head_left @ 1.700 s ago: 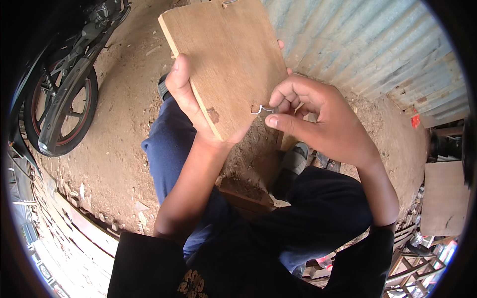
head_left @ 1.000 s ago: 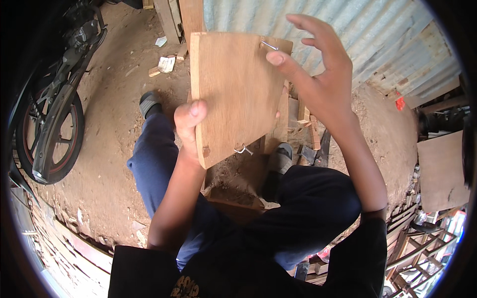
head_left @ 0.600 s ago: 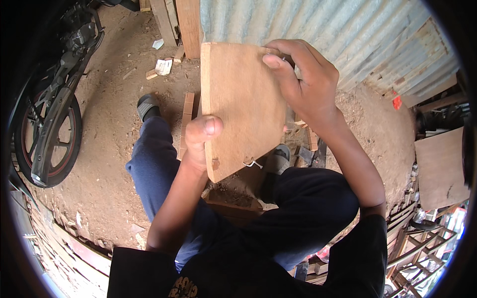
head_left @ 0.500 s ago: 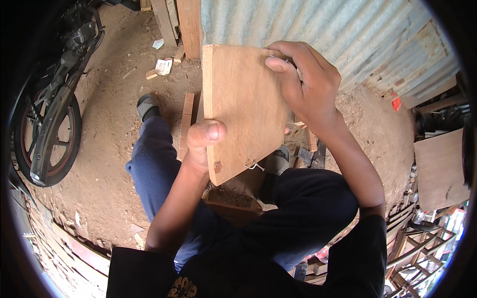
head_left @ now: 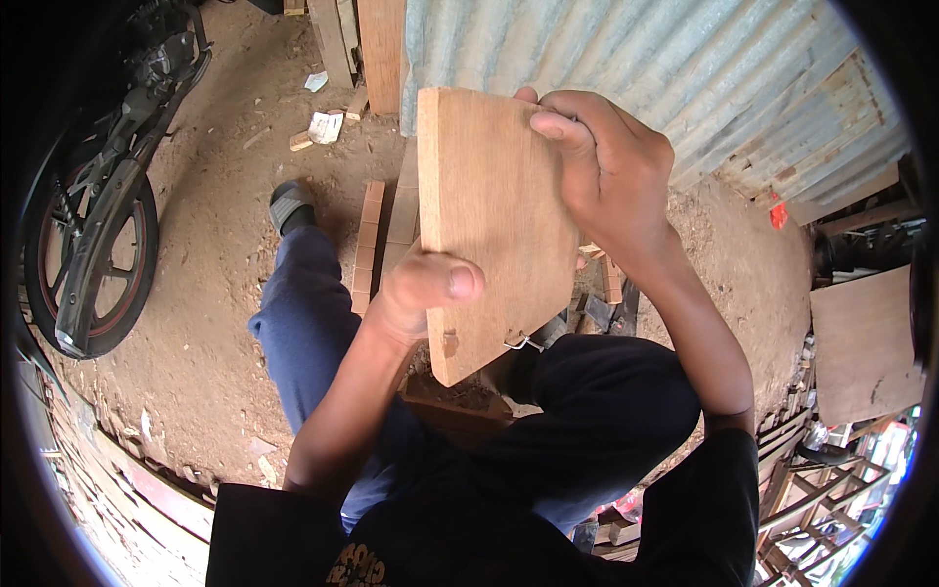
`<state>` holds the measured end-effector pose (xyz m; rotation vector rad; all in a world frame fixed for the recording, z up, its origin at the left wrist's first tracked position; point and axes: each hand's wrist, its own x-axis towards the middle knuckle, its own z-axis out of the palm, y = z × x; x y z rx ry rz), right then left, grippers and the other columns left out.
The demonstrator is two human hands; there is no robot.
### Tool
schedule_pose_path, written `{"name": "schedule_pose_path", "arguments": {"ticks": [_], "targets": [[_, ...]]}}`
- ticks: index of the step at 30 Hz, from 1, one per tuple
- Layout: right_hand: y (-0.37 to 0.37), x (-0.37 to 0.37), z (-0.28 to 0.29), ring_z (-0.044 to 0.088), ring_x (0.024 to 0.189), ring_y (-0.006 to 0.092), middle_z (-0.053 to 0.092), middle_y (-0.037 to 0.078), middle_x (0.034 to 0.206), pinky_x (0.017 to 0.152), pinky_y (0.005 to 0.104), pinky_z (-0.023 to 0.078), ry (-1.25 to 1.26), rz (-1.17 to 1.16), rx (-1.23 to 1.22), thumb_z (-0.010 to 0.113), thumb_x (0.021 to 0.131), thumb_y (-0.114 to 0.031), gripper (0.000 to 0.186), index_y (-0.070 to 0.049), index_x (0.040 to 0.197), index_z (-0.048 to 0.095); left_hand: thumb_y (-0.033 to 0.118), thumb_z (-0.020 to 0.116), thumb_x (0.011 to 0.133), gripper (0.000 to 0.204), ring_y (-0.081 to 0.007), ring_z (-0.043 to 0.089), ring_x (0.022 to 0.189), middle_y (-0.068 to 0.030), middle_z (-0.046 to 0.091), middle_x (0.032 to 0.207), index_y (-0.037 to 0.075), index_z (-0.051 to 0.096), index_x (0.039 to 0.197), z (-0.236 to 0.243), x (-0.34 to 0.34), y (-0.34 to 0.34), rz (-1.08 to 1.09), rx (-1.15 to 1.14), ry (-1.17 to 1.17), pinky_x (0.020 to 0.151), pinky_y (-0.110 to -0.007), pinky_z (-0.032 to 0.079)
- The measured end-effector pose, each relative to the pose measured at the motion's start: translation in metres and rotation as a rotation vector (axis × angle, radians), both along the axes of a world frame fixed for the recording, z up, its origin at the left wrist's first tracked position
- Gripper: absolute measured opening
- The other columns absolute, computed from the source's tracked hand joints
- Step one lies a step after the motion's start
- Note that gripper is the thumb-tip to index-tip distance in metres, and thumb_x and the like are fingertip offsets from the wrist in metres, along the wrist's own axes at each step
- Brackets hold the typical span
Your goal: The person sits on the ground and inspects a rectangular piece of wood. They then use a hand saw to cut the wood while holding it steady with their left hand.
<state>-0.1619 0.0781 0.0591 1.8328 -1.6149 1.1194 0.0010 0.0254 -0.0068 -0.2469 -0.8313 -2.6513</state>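
Observation:
A light-brown wooden board (head_left: pixel 499 205) is held up before me, its lower end cut at a slant. At that slanted edge sticks out a small bent metal hook (head_left: pixel 525 342). A darker patch marks the board's lower left corner. My left hand (head_left: pixel 416 293) is closed on the lower left edge, thumb across the face and the other fingers hidden behind. Up at the top right, my right hand (head_left: pixel 616 166) grips the board's edge between thumb and curled fingers; a fingertip shows just over the top edge.
Strips of small wooden blocks (head_left: pixel 368 235) lie on the dirt floor between my feet. A motorcycle (head_left: pixel 108 225) stands at the left. Corrugated metal sheeting (head_left: pixel 606 59) rises at the far side. At the right are a plywood sheet (head_left: pixel 866 338) and a wooden rack (head_left: pixel 822 504).
The board has shifted a little to the right and down, and more of its left edge shows. My left thumb reaches farther over its face. The right hand keeps its grip.

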Motion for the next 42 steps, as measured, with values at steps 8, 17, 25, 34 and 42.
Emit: {"name": "schedule_pose_path", "arguments": {"ticks": [8,17,25,34,42], "targets": [[-0.003,-0.001,-0.003,0.064,0.062,0.0273,0.065,0.009,0.073,0.054,0.0347,0.05,-0.1,0.029,-0.045,0.074,0.085,-0.021,0.02,-0.005,0.093,0.065,0.028,0.072,0.063,0.106,-0.0319,0.058,0.115,-0.0201,0.05,0.133,0.002,0.021,0.152,0.016,-0.004,0.005,0.121,0.013,-0.022,0.097,-0.043,0.049],[0.017,0.004,0.033,0.062,0.083,0.028,0.062,0.011,0.091,0.071,0.0364,0.051,0.135,-0.002,0.249,0.081,0.073,-0.034,0.046,-0.004,0.1,0.06,0.03,0.071,0.061,0.119,-0.0243,0.046,0.126,-0.0148,0.036,0.146,0.007,0.006,0.158,0.021,-0.009,0.002,0.229,-0.138,0.025,0.102,-0.039,0.042],[0.032,0.012,0.052,0.063,0.077,0.026,0.061,0.008,0.083,0.065,0.0363,0.05,0.255,-0.132,0.402,0.091,0.052,-0.043,0.065,-0.004,0.094,0.059,0.031,0.072,0.063,0.108,-0.0224,0.051,0.117,-0.0128,0.05,0.131,-0.001,0.022,0.153,0.016,-0.005,0.001,0.172,-0.272,-0.103,0.1,-0.034,0.04],[0.033,0.006,0.04,0.061,0.064,0.027,0.059,0.008,0.073,0.057,0.0363,0.048,0.295,-0.118,0.405,0.089,0.049,-0.05,0.066,-0.005,0.085,0.057,0.031,0.069,0.067,0.085,-0.0256,0.053,0.117,-0.015,0.055,0.123,-0.004,0.041,0.139,0.005,-0.008,-0.003,0.128,-0.165,-0.085,0.104,-0.036,0.037],[0.024,0.002,0.018,0.055,0.055,0.0227,0.053,0.007,0.062,0.052,0.0337,0.043,0.292,-0.036,0.468,0.087,0.06,-0.046,0.056,-0.005,0.075,0.051,0.027,0.063,0.07,0.085,-0.0266,0.049,0.122,-0.0155,0.048,0.13,-0.003,0.034,0.145,0.004,-0.008,0.004,0.223,-0.03,-0.137,0.109,-0.037,0.032]]}}
